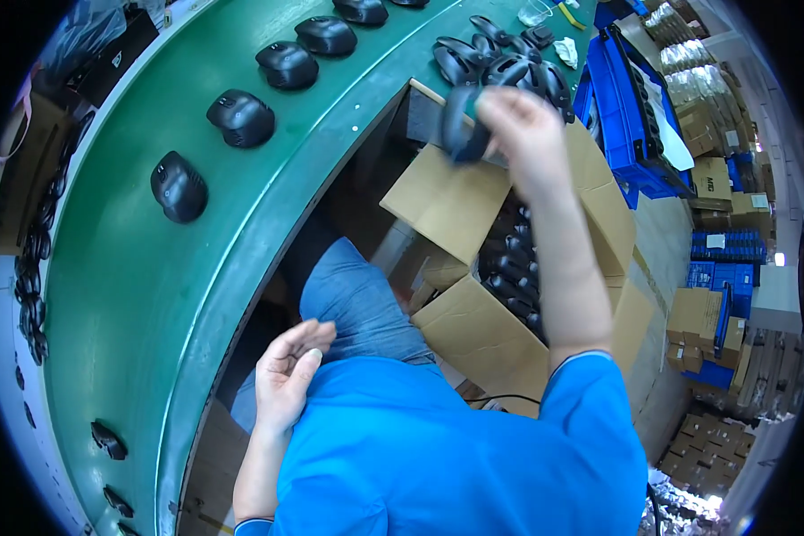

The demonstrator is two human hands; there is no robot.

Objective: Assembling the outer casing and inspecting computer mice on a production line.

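My right hand [525, 134] is stretched forward, its fingers pinched on a black computer mouse [461, 129], which is smeared by motion and tilted on its side. Under that forearm stands an open cardboard box [482, 323] with rows of black mice [507, 263] inside. Just beyond the right hand, a heap of black mice [496, 55] lies on the green table. My left hand [288, 371] hovers over my lap, palm inward, fingers loosely bent and apart from the thumb, holding nothing.
Several black mice stand in a spaced row along the green table [268, 161], the closest one [179, 187] at left. More mice [109, 440] are at lower left. A blue crate [623, 125] stands right of the heap. Stacked cartons [697, 322] fill the far right.
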